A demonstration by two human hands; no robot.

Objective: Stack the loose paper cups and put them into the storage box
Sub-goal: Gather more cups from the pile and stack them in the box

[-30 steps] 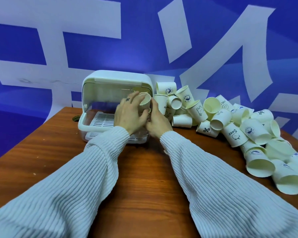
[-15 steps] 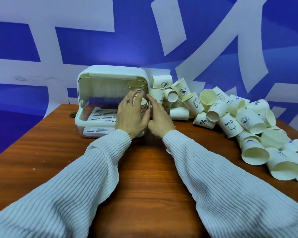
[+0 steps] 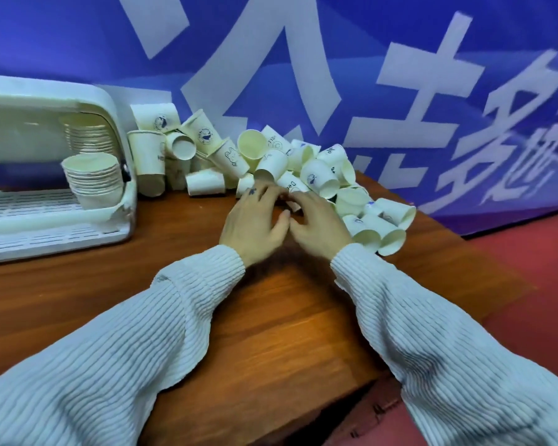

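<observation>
paper cups lay in a loose heap along the back of the wooden table, against the blue banner, some upright, most on their sides. two nested stacks already stood inside the storage box at the far left, its front open toward me. my left hand and right hand were side by side at the near edge of the heap, fingers spread and curled over the closest cups; motion blur hid the fingertips, so i could not tell whether either hand had closed on a cup. i judged each cup to be very light, thin-walled and easily crushed, with a stiff rolled rim: the sound hold would be around the body just below the rim, with light pressure. a careless pull could tip neighbouring cups. the right end of the heap reached close to the table's right edge, with red floor beyond, so cups there could roll off. open table lay between my hands and the box, a free path for carrying a stack across.
</observation>
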